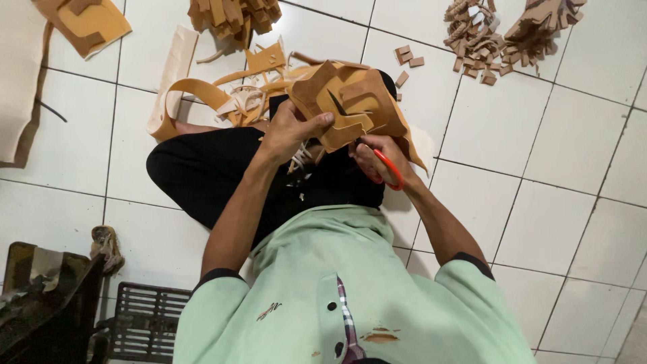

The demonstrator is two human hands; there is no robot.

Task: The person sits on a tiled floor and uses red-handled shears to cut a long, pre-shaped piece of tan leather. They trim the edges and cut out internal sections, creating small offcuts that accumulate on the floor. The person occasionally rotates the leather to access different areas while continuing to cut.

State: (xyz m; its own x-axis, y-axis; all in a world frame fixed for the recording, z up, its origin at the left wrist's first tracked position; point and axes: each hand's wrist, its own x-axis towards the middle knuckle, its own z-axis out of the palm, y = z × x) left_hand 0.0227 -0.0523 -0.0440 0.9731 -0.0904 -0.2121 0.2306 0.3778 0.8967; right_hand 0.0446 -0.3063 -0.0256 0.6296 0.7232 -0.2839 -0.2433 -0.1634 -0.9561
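I sit cross-legged on a white tiled floor (539,135), and the picture looks upside down. My left hand (291,128) grips a tan leather sheet (350,101) with cut-out shapes, thumb pressed on its edge. My right hand (377,158) holds red-handled scissors (389,168) under that sheet; their blades are hidden behind the leather. Both hands hover over my black trousers (216,168).
Tan leather strips and offcuts (216,94) lie by my knee. Piles of small cut leather pieces (482,34) and another heap (232,15) lie further out. A large tan sheet (84,23) sits at top left. A dark metal grate (145,323) lies at bottom left.
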